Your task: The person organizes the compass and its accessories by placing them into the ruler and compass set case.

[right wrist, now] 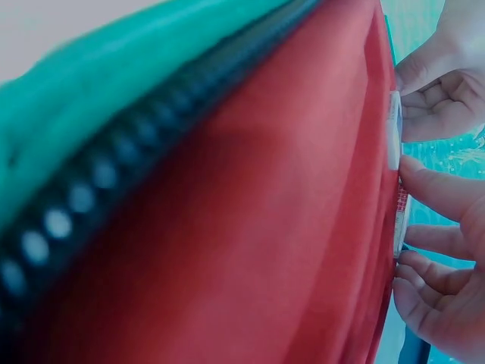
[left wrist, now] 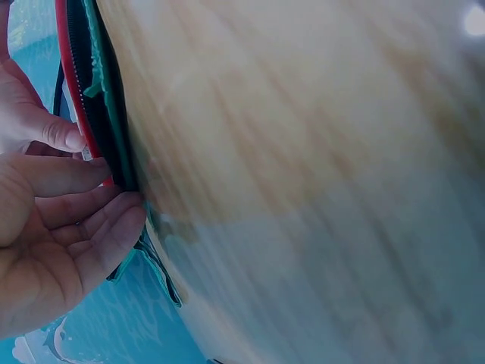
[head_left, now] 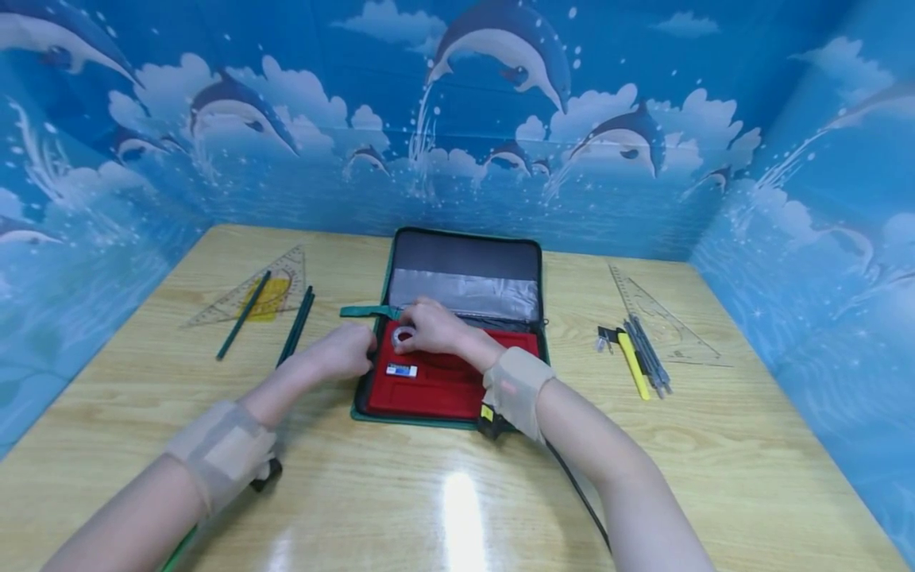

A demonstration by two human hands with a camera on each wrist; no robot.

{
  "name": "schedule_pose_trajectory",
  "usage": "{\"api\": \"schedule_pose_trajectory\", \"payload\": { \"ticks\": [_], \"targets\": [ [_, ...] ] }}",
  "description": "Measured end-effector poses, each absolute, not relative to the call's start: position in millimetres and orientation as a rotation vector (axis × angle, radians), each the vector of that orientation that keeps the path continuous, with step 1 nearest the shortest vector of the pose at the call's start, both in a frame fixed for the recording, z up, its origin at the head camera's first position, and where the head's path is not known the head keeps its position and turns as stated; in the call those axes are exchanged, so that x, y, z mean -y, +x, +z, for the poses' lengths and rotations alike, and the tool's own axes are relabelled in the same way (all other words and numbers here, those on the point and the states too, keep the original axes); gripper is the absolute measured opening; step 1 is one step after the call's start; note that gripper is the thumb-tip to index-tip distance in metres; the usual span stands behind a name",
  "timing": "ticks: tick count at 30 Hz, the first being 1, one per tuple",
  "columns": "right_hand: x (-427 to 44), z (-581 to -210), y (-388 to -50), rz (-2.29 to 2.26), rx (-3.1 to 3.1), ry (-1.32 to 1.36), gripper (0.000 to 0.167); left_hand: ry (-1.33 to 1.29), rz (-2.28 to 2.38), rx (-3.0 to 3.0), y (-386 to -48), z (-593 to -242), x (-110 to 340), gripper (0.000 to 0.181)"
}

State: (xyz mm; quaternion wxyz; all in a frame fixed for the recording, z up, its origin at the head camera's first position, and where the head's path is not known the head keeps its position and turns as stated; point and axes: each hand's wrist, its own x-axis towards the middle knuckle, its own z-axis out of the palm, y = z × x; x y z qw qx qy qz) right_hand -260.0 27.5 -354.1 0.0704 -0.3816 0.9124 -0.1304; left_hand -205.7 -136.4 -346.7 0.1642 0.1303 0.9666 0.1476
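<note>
A green-edged zip case [head_left: 363,415] lies unfolded on the table, with a red insert [head_left: 436,397] in its near half. At the insert's far left corner, my right hand [head_left: 432,326] pinches a small tape roll [head_left: 397,340] between thumb and fingers; the roll [right wrist: 402,216] sits against the red surface in the right wrist view. My left hand [head_left: 350,349] grips the case's left edge, thumb above and fingers at the side, as the left wrist view shows the hand [left wrist: 61,235]. A white and blue eraser [head_left: 402,371] lies on the insert, nearer me than the roll.
To the left lie a clear set square [head_left: 221,306], a yellow sheet [head_left: 266,300] and dark green pencils [head_left: 243,316]. On the right are another set square [head_left: 665,318], grey pens [head_left: 646,353] and a yellow-handled tool [head_left: 633,365]. A green strap [head_left: 364,311] sticks out left of the case.
</note>
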Motion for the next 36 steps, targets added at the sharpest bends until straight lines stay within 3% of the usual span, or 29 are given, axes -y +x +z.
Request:
{"api": "schedule_pose_trajectory", "payload": {
  "ticks": [6,13,21,36],
  "targets": [
    [-29.4,-351.6,-259.0,-0.310,-2.746,-1.185,0.031,0.357,0.414,-2.746,-206.4,-347.6,134.0,0.009],
    [-35.9,-349.2,-256.4,-0.301,-2.728,-1.184,0.043,0.356,0.427,-2.736,-207.3,-346.8,130.6,0.010],
    [-44.0,-347.6,-258.8,-0.319,-2.692,-1.203,0.031,0.383,0.416,-2.743,-208.4,-346.8,128.1,0.012],
    [-33.2,-351.6,-259.7,-0.264,-2.683,-1.287,0.025,0.378,0.441,-2.743,-202.5,-345.6,134.6,0.006]
  ]
}}
